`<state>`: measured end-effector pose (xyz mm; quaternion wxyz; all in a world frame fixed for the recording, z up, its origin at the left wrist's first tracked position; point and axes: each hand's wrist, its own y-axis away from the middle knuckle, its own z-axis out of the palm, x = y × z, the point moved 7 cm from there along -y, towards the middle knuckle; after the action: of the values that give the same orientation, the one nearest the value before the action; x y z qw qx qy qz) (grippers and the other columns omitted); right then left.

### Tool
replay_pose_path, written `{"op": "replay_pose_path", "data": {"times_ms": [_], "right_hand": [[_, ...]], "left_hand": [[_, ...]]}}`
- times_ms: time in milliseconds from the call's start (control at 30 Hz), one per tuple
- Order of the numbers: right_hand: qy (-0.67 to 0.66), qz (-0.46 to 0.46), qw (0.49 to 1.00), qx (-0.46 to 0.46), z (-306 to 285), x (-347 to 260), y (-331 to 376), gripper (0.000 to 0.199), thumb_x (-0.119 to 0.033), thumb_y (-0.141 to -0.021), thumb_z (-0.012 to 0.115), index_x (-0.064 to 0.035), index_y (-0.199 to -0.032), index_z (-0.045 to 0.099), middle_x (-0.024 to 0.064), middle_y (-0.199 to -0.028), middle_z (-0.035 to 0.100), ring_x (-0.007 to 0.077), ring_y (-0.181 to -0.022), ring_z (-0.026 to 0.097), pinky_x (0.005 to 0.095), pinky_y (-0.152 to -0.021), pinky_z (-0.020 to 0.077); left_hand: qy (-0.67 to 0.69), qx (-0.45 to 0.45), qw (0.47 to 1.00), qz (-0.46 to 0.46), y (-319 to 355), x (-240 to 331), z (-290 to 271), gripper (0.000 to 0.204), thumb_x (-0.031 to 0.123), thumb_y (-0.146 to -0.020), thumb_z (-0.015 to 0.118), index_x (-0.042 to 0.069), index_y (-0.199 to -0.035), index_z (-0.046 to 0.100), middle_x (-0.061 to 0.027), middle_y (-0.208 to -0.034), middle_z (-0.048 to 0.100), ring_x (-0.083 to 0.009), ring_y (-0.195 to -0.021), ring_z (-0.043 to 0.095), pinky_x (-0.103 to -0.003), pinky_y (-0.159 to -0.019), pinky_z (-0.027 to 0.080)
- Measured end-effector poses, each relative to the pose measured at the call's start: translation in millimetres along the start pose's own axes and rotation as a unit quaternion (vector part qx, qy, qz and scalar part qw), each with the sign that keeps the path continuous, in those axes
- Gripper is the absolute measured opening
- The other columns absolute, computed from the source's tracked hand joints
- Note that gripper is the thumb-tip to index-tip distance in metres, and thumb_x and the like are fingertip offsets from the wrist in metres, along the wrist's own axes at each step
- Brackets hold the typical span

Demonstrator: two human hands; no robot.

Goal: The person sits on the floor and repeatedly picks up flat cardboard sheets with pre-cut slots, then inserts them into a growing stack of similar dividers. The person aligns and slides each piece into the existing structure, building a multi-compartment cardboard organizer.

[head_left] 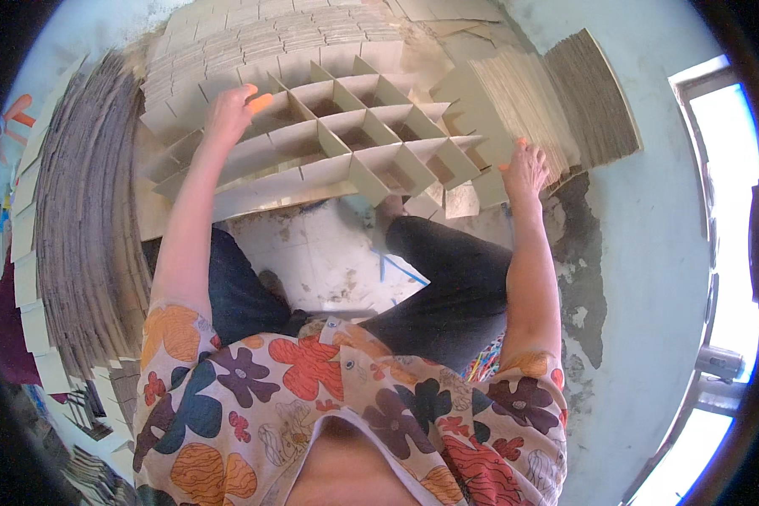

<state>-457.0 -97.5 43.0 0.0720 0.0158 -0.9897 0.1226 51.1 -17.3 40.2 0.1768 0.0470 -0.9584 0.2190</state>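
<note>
A cardboard divider grid (pixel 358 114) of slotted strips crossing each other lies in front of me, with several square cells at its middle and right. Long cardboard strips (pixel 270 156) run out from it to the left, without cross strips there. My left hand (pixel 230 116) hovers over this left part, orange covers on two fingertips, thumb and finger apart with nothing seen between them. On the right, my right hand (pixel 527 173) reaches to the near edge of a stack of cardboard strips (pixel 523 97). Its fingers are spread, also with orange covers, and their contact with the stack is unclear.
A tall stack of grey-brown cardboard (pixel 93 202) stands at the left. Rows of slotted strips (pixel 270 42) fill the back. Another darker stack (pixel 594 101) leans by the pale blue wall (pixel 641 236) at the right. My legs (pixel 447 270) are bent on both sides below the grid.
</note>
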Motion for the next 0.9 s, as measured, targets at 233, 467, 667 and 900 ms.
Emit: {"op": "replay_pose_path", "data": {"times_ms": [233, 467, 667, 900], "right_hand": [[-0.088, -0.012, 0.995, 0.034, 20, 28, -13, 0.033, -0.022, -0.072, 0.073, -0.0075, -0.097, 0.057, 0.0137, -0.099, 0.063, 0.0314, -0.095, 0.059, 0.0418, -0.081, 0.0462], [-0.131, 0.044, 0.988, 0.063, 1, 27, -7, 0.033, -0.04, -0.08, 0.063, -0.0071, -0.082, 0.06, 0.0182, -0.081, 0.064, 0.0365, -0.085, 0.06, 0.0481, -0.072, 0.0448], [-0.259, 0.091, 0.926, 0.258, -83, 16, 2, 0.022, -0.027, -0.083, 0.065, -0.008, -0.094, 0.064, 0.0165, -0.085, 0.065, 0.0321, -0.08, 0.063, 0.0376, -0.068, 0.0485], [-0.432, -0.209, 0.848, 0.224, -190, -118, 46, 0.025, -0.009, -0.075, 0.072, -0.0024, -0.097, 0.063, 0.0187, -0.094, 0.066, 0.0242, -0.08, 0.066, 0.0332, -0.069, 0.0501]], "left_hand": [[0.026, 0.136, 0.99, -0.012, 61, 40, -81, 0.023, 0.02, -0.08, 0.07, 0.006, -0.097, 0.068, -0.0146, -0.09, 0.068, -0.0249, -0.082, 0.066, -0.032, -0.072, 0.05], [0.077, 0.191, 0.978, -0.038, 119, 40, -105, 0.022, 0.016, -0.074, 0.075, 0.002, -0.089, 0.067, -0.0141, -0.087, 0.068, -0.027, -0.078, 0.065, -0.034, -0.07, 0.051], [0.073, 0.192, 0.979, -0.003, 144, 50, -111, 0.028, 0.022, -0.073, 0.076, 0.002, -0.09, 0.067, -0.0135, -0.088, 0.068, -0.0278, -0.08, 0.064, -0.034, -0.072, 0.051], [0.044, 0.051, 0.997, 0.04, 140, 69, -68, 0.038, 0.029, -0.072, 0.074, 0.002, -0.097, 0.064, -0.0132, -0.089, 0.066, -0.029, -0.087, 0.061, -0.039, -0.078, 0.047]]}}
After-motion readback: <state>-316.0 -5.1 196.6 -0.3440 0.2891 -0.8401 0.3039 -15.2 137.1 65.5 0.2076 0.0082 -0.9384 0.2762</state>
